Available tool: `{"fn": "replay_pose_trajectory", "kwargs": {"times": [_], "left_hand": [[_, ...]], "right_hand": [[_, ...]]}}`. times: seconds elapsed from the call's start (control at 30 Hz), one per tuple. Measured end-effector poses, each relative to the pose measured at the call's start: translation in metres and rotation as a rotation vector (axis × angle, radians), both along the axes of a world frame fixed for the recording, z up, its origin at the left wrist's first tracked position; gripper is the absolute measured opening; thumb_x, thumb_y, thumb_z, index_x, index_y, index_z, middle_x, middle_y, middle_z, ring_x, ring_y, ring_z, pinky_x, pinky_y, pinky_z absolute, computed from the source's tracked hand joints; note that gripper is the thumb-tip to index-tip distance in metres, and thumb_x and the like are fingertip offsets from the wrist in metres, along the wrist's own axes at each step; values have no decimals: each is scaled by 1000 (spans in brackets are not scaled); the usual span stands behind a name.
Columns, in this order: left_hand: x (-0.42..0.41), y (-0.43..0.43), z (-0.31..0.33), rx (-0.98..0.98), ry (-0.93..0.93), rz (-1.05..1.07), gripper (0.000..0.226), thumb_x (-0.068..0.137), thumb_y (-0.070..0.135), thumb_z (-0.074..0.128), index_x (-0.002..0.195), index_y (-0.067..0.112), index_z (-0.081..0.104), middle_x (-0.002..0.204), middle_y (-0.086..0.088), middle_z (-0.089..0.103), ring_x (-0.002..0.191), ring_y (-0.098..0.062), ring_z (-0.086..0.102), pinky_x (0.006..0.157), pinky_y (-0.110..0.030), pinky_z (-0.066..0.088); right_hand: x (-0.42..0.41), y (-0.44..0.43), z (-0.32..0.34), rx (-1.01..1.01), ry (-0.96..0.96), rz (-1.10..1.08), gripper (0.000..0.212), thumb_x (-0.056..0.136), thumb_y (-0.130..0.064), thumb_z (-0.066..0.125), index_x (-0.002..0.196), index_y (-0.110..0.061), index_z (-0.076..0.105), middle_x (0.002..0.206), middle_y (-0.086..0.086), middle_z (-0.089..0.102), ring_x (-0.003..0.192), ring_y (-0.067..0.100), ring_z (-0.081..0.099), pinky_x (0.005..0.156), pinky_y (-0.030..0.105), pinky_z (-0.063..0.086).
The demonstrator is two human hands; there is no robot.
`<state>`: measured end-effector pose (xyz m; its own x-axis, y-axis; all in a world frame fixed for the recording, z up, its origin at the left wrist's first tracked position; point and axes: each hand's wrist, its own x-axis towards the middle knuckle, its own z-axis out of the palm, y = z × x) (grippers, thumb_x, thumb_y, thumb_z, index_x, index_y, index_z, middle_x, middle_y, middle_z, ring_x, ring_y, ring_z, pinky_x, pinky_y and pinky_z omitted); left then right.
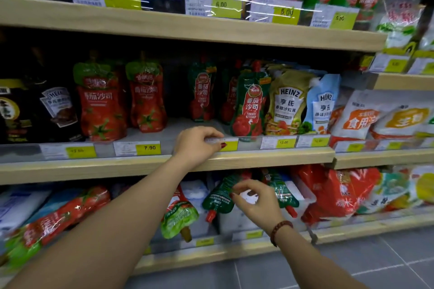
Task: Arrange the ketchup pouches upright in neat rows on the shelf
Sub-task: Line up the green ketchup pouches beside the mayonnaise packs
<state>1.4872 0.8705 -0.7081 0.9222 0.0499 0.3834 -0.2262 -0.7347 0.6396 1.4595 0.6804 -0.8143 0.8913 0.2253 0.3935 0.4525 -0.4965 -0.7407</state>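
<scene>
Right hand [256, 202] pinches a fallen ketchup pouch [218, 197] under the price rail [277, 142]; left hand [197, 145] pinches the rail itself.
Nearest, below the price rail, the right hand, with a bead bracelet [280, 230] at its wrist, has thumb and curled fingertips closed on the dark green pouch, which lies tilted with its red cap pointing down among other toppled pouches [180, 216]. At the rail, the left hand's fingers curl over its top edge and the thumb presses a yellow price tag [231, 145] on its front. Just behind the rail, right of that hand, one dark green tomato ketchup pouch [249, 105] stands upright, with two like it [202, 94] further back. Behind the rail's left part stand two red pouches [101, 103] with green tops; behind its right end stand Heinz dressing pouches [286, 103].
</scene>
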Motion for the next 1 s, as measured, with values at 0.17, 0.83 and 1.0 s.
{"fn": "replay_pose_trajectory", "kwargs": {"times": [0.17,0.83,1.0], "left_hand": [[-1,-2,-2,-3,-65,29,16,73,38,70,89,35,71,100,12,71,102,-12,60,97,-39,42],[5,-3,-5,78,-88,55,16,77,43,65,92,41,68,101,13,65,107,-14,53,82,-26,24],[6,5,3,-56,89,-28,20,76,43,68,95,38,71,106,15,69,105,-8,59,96,-28,42]], "right_hand": [[3,8,-22,-287,52,92,56,69,-12,65,124,-20,56,130,-1,54,122,15,46,101,25,36],[19,11,-15,-570,-401,96,37,67,-14,79,104,-14,72,106,5,72,103,23,65,84,38,55],[12,-7,18,-304,-533,11,27,68,-10,78,95,-12,74,82,3,75,70,20,71,59,30,58]]}}
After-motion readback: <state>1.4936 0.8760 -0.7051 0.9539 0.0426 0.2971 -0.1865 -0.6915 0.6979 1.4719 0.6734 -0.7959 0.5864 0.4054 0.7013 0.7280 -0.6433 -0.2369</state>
